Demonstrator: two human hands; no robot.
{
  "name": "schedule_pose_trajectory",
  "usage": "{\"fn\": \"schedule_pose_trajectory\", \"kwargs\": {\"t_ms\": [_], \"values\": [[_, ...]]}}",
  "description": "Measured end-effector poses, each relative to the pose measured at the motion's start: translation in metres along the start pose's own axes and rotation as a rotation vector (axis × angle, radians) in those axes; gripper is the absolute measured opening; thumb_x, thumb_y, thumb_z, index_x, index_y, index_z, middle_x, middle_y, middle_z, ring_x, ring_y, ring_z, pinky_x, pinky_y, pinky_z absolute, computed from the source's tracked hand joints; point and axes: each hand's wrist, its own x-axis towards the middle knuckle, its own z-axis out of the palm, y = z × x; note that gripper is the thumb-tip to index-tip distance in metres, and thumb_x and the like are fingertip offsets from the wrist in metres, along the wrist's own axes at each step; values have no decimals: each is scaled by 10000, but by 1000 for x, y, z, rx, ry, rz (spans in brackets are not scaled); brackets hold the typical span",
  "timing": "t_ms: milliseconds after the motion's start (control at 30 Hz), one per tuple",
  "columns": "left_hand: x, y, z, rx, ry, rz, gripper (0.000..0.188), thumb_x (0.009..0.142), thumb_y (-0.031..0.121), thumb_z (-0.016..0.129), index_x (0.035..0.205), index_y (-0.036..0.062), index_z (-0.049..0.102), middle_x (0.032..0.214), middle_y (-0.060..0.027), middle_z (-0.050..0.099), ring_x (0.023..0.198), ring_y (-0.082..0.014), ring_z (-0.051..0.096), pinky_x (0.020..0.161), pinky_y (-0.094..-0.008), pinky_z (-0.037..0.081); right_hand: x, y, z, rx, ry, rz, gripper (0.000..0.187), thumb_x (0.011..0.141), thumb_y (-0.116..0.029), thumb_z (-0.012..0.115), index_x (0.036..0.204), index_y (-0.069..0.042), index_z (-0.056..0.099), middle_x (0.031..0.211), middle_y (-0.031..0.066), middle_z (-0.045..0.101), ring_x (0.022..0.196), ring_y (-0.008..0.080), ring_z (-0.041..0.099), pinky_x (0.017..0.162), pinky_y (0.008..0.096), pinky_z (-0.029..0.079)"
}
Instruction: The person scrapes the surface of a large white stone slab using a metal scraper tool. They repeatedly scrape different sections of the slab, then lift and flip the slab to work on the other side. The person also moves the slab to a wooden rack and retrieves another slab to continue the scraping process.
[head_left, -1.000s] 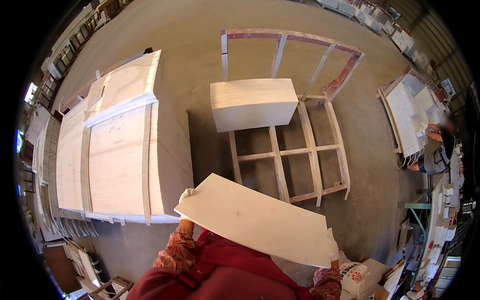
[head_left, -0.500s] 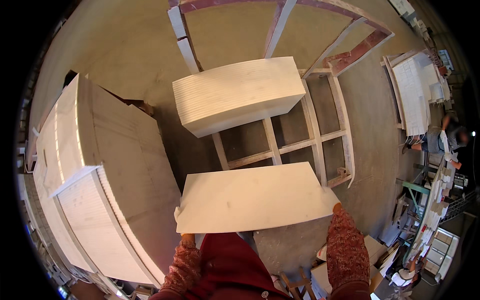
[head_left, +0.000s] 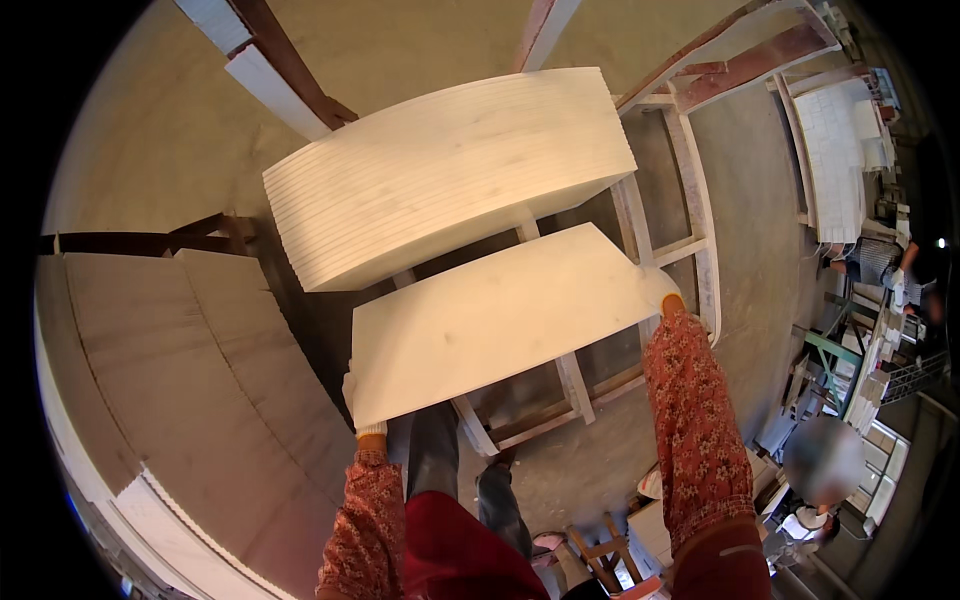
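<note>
White slab (head_left: 490,325) held between left hand (head_left: 349,392), right hand (head_left: 657,288)

Your view is moderately lit, with soft light that seems to fall from above: the pale slab (head_left: 490,325) and the top of the slab stack (head_left: 460,165) glow nearly washed out, while the floor (head_left: 190,120) stays dull brown. You get dark shadow beneath the stack. Your right sleeve (head_left: 695,430) looks sharp; a round blurred patch (head_left: 825,460) sits lower right. Straight edges bow toward the black fisheye rim.
</note>
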Motion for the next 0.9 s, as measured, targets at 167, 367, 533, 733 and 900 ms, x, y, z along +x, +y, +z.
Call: {"fn": "schedule_pose_trajectory", "kwargs": {"t_ms": [167,367,533,733,900], "values": [[30,-25,33,-810,-9,-271,350,1060,276,477,967,-44,583,841,-101,625,744,-195,590,660,-351,483,43,-10,1,-96,20,129,500,960,-414,447,1074,-17,728,1122,262,685,1084,451,642,914,532,513],[51,-51,46,-406,-36,-123,215,1034,193,536,958,-4,575,913,-52,625,799,-142,610,706,-296,517,75,-28,-17,-140,-57,107,615,988,-497,378,1118,6,706,1084,273,689,1084,446,642,934,515,484],[63,-37,57,-1120,-94,-329,278,1046,244,504,959,-7,588,895,-71,624,828,-156,617,721,-334,513,90,-18,-15,-201,-47,139,628,987,-498,375,1089,24,708,1104,287,675,1106,439,633,934,504,481],[80,-107,60,-1125,-241,-290,353,1062,315,452,1097,-8,589,1022,-132,644,956,-211,629,883,-382,503,92,-36,-45,-76,-186,66,645,975,-523,450,1100,59,697,1102,277,696,1105,408,654,937,472,483],[103,-55,30,-1622,-380,-690,640,1067,494,317,1435,-14,439,1440,-199,505,1285,-335,515,1103,-459,386,67,-50,-78,1091,190,512,651,992,-543,471,1369,-16,534,1105,249,694,916,299,706,834,406,542]]}}
